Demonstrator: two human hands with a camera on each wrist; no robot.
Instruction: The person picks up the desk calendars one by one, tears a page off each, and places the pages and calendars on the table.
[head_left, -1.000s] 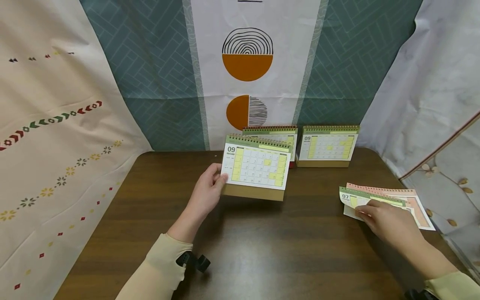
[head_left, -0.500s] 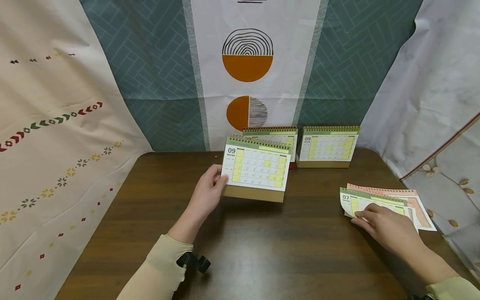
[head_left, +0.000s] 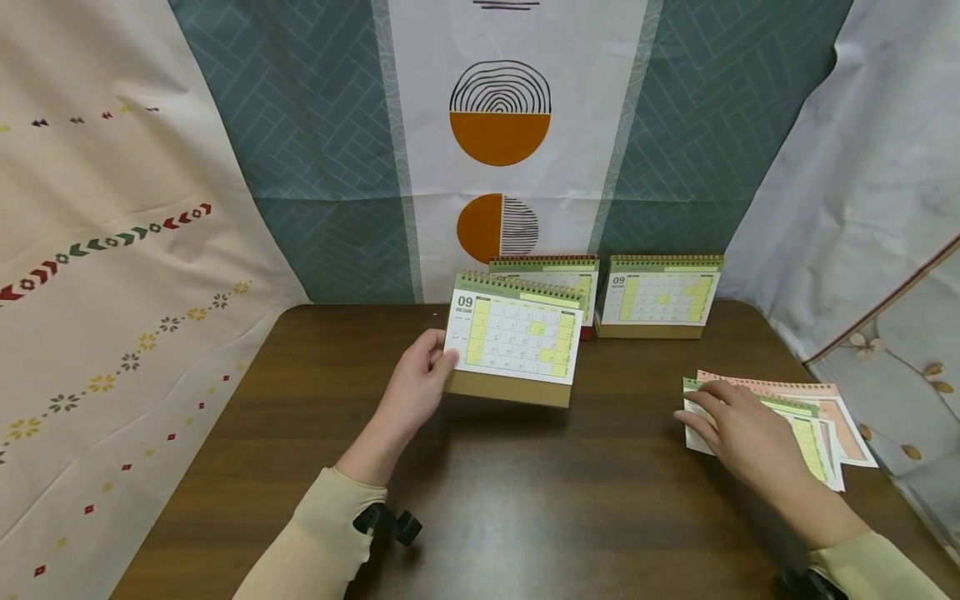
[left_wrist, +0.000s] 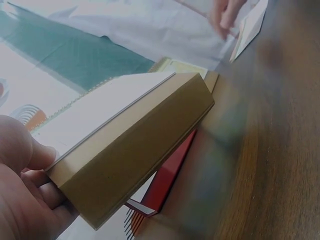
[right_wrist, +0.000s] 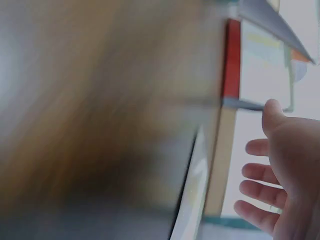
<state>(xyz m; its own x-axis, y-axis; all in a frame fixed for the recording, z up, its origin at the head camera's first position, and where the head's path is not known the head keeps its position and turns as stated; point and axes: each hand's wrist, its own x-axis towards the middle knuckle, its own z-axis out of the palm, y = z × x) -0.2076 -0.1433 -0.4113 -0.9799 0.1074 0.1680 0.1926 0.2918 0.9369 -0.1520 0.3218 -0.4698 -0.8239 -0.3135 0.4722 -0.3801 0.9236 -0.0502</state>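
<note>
The right hand (right_wrist: 285, 170) fills the lower right corner, fingers spread and relaxed, holding nothing. Beside it stand blurred calendars (right_wrist: 260, 65), one red-edged. The brown counter (right_wrist: 100, 125) is smeared by motion.

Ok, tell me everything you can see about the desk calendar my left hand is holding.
The desk calendar is a tent-style stand of tan cardboard with a spiral binding along its top edge. Its open page has a green header band, the number 09 at the upper left, and a white date grid with several yellow cells. It sits upright, tilted slightly, at the middle of the dark wooden table, in front of two similar calendars. The left hand holds its left edge, thumb on the page front. Whether its base touches the table is unclear.
</note>
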